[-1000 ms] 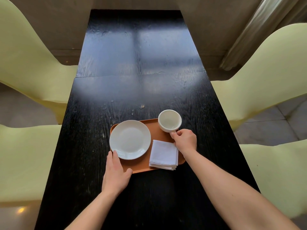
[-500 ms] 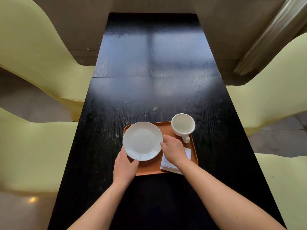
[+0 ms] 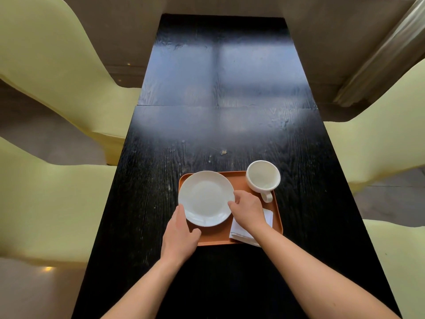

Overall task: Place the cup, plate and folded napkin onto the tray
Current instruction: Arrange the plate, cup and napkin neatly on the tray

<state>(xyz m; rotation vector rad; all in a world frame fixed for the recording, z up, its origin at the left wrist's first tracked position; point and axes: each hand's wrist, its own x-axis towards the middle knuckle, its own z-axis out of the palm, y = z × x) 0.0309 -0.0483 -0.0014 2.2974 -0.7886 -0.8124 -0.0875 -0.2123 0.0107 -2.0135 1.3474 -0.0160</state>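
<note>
An orange tray (image 3: 239, 181) lies on the black table. On it a white plate (image 3: 205, 198) sits at the left, and a white cup (image 3: 263, 178) stands at the far right corner with its handle towards me. A folded white napkin (image 3: 268, 218) lies at the near right, partly hidden under my right wrist. My left hand (image 3: 180, 233) grips the tray's near-left corner, thumb on the tray, fingers beside the plate's left rim. My right hand (image 3: 248, 209) pinches the plate's right rim.
The long black table (image 3: 218, 125) stretches away from me, with a small crumb (image 3: 223, 152) beyond the tray. Pale yellow chairs (image 3: 46, 192) stand close along both sides. A curtain (image 3: 379, 54) hangs at the far right.
My right hand left the cup's handle and moved left over the napkin to the plate's right rim. The left hand stays at the tray's near-left corner.
</note>
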